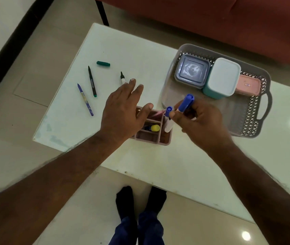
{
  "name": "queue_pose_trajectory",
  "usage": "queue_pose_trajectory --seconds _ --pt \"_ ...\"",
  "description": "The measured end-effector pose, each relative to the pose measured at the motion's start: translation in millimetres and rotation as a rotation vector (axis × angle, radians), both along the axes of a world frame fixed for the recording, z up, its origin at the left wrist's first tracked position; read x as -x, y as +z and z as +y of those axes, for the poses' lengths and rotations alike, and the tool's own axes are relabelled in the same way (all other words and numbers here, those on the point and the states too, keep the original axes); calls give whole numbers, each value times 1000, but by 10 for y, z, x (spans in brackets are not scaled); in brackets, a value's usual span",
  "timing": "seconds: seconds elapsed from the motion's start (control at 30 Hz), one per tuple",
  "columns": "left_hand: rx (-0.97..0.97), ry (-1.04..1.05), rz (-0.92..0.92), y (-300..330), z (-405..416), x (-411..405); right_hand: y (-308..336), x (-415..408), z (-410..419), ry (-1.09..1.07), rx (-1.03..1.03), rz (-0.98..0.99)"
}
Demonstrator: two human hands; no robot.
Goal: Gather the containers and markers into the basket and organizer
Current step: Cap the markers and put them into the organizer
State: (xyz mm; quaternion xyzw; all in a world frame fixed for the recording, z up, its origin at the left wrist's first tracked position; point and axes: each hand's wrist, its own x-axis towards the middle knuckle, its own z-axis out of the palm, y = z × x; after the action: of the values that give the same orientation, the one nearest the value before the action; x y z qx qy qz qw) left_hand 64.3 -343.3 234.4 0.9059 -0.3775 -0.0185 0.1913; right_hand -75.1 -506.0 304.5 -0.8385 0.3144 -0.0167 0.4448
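Right hand pinches a blue marker over the organizer — left hand reaches out flat.

Right hand (200, 119) fingers curl round the blue marker (185, 103), cap up; light, stiff, smooth, so mid-barrel looks the best grip. Left hand (123, 110) fingers are straight, holding nothing, above the pink organizer (163, 138). Three pens (92, 81) and a green cap (103, 64) lie loose on the table (140, 55) — the containers already sit in the basket (252, 119).

Looking steeply down from head height, close above the white table (123, 50), basket (253, 121) toward its far-right end.
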Motion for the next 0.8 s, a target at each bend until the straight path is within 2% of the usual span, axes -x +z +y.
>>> queue_pose_trajectory --seconds 0.27,0.63,0.8 --pt "-141 -45 -40 -89 44 84 -230 110 87 64 113 140" --pt "-208 -16 -113 -94 95 114 -313 104 94 48 225 114" --pt "-199 1 -117 -125 179 63 -204 107 100 54 398 102"
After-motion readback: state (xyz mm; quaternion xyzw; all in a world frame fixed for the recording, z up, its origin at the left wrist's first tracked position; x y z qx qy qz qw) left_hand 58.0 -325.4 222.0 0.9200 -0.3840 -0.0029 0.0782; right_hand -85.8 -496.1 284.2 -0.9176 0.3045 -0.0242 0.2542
